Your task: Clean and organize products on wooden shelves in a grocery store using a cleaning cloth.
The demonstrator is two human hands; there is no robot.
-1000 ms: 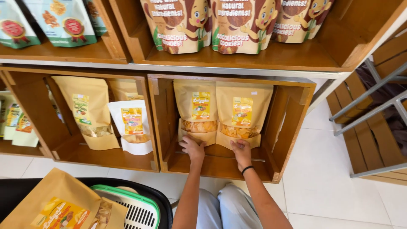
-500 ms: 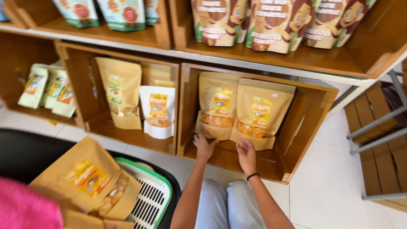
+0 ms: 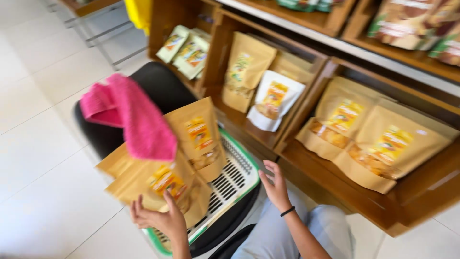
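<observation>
My left hand (image 3: 158, 219) is spread against the lower edge of a brown paper pouch (image 3: 165, 181) that lies in a white basket with a green rim (image 3: 238, 178). A second brown pouch (image 3: 202, 135) stands behind it in the basket. A pink cloth (image 3: 136, 117) is draped over the pouches. My right hand (image 3: 274, 184), with a black band at the wrist, hovers with fingers apart by the basket's right rim and holds nothing. Two brown pouches (image 3: 378, 146) lean in the wooden crate (image 3: 407, 211) to the right.
The basket rests on a black rounded seat or bin (image 3: 160, 81). The middle crate holds a brown pouch (image 3: 247, 69) and a white pouch (image 3: 275, 98); pale green packets (image 3: 188, 48) sit further left. More pouches fill the shelf above. White tiled floor (image 3: 43, 158) lies left.
Both hands have drawn back from the two pouches in the right crate. My left hand now lies on a pouch in the basket. The view has swung left and down.
</observation>
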